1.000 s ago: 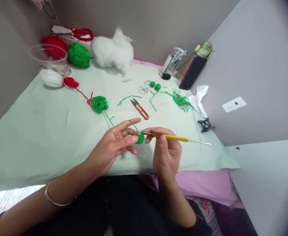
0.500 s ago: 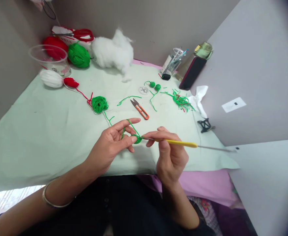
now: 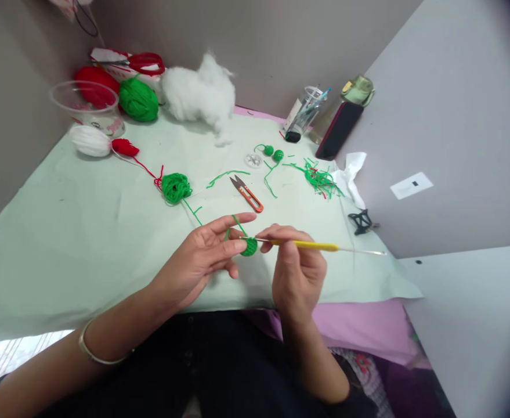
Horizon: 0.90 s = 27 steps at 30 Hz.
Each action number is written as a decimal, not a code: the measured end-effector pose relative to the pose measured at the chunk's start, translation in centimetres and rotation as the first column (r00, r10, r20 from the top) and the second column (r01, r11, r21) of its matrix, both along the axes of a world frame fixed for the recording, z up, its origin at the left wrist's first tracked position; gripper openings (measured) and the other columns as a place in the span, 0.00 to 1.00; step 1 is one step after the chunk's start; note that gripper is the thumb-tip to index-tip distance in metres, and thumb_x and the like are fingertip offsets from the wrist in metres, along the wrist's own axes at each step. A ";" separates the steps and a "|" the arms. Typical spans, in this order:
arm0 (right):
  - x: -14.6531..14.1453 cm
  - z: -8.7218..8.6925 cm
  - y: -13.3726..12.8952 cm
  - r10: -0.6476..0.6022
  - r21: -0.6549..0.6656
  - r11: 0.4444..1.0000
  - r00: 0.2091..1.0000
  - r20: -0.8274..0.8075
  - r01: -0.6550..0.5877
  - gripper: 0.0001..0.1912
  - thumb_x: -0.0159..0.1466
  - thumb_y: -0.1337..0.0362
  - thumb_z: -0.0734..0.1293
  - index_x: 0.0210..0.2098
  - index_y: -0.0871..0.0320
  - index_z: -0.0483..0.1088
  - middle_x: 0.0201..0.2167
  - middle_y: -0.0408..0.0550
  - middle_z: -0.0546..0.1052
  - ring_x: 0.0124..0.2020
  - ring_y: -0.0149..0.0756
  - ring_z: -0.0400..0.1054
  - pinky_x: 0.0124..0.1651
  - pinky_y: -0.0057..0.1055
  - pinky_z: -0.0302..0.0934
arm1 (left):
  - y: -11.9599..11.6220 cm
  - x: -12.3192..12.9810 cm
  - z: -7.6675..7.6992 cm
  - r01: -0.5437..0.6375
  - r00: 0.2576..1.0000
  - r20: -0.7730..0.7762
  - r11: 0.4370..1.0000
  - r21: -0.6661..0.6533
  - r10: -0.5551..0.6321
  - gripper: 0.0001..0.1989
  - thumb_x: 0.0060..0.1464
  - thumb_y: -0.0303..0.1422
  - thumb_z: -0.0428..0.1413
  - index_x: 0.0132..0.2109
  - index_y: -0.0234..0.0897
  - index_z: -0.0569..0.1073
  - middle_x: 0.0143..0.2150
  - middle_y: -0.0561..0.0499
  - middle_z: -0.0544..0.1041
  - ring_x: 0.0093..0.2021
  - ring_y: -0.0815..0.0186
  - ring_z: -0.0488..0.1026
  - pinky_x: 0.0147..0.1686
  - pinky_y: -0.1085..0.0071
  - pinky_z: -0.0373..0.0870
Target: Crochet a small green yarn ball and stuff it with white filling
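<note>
My left hand pinches a small round green crochet piece between thumb and fingers. Green yarn runs taut over its raised index finger down to the piece. In my right hand is a yellow-handled crochet hook, held like a pen. The hook's metal tip lies at the top edge of the piece, by the left thumb. From the left hand the yarn leads back to a loose green yarn bundle. Orange thread snips lie just beyond the fingers.
Two small green crocheted balls and a heap of yarn scraps lie right of centre. White stuffing, a green yarn ball and a plastic tub stand at the back left. A phone leans against a bottle at right.
The green piece has turned and shows more of its round face. The hook has moved left along its top edge and lies more level, with my right hand shifted slightly left.
</note>
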State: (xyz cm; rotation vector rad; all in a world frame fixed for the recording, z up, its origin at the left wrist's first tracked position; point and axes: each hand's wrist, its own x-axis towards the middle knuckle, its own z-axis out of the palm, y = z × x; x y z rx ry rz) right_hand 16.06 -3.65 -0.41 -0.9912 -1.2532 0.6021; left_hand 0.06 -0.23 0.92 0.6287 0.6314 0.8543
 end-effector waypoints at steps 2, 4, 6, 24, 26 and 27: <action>-0.1 -0.1 0.0 0.004 0.002 1.000 0.997 0.082 -0.004 0.10 0.73 0.64 0.64 0.44 0.51 0.79 0.37 0.45 0.83 0.32 0.35 0.73 0.42 0.40 0.68 | -0.2 0.3 -0.1 -0.027 0.999 -0.042 0.998 0.056 0.030 0.19 0.55 0.29 0.68 0.54 0.42 0.82 0.34 0.56 0.72 0.27 0.76 0.65 0.27 0.79 0.74; -0.2 -0.5 0.0 -0.050 0.068 0.997 0.973 0.227 0.035 0.11 0.72 0.67 0.64 0.46 0.51 0.78 0.38 0.44 0.83 0.33 0.34 0.74 0.48 0.42 0.67 | -0.3 0.6 -0.3 -0.073 0.994 -0.074 0.994 0.087 0.079 0.19 0.53 0.29 0.70 0.53 0.42 0.83 0.35 0.54 0.74 0.34 0.72 0.71 0.31 0.79 0.75; -0.1 -1.0 -0.1 -0.165 0.203 0.976 0.890 0.425 0.084 0.13 0.71 0.71 0.66 0.48 0.50 0.78 0.41 0.44 0.84 0.36 0.34 0.77 0.55 0.45 0.63 | -0.3 0.7 -0.4 -0.082 0.994 -0.064 0.995 0.061 0.086 0.20 0.52 0.30 0.70 0.53 0.42 0.83 0.35 0.54 0.75 0.33 0.73 0.71 0.33 0.79 0.75; 0.5 -0.5 -0.1 0.060 -0.108 0.991 0.987 -0.150 -0.077 0.09 0.73 0.62 0.65 0.42 0.52 0.78 0.37 0.43 0.82 0.31 0.30 0.72 0.40 0.33 0.67 | -0.2 0.4 -0.9 -0.009 0.989 -0.145 0.992 0.128 0.027 0.13 0.57 0.32 0.67 0.50 0.46 0.85 0.36 0.58 0.74 0.19 0.84 0.62 0.36 0.77 0.74; 0.8 -0.6 0.1 0.107 -0.135 0.981 0.968 -0.227 -0.140 0.09 0.74 0.61 0.64 0.42 0.52 0.77 0.36 0.43 0.81 0.31 0.30 0.72 0.40 0.32 0.68 | -0.1 0.3 -0.9 -0.003 0.988 -0.155 0.991 0.133 0.024 0.13 0.57 0.32 0.67 0.50 0.46 0.85 0.36 0.58 0.74 0.19 0.84 0.61 0.34 0.77 0.73; 1.0 -0.6 0.2 0.124 -0.143 0.976 0.962 -0.243 -0.162 0.09 0.74 0.60 0.63 0.42 0.52 0.76 0.35 0.42 0.81 0.31 0.30 0.72 0.40 0.32 0.68 | -0.1 0.2 -0.9 -0.001 0.986 -0.163 0.991 0.133 0.023 0.13 0.56 0.32 0.68 0.49 0.47 0.85 0.36 0.58 0.74 0.20 0.84 0.62 0.32 0.78 0.72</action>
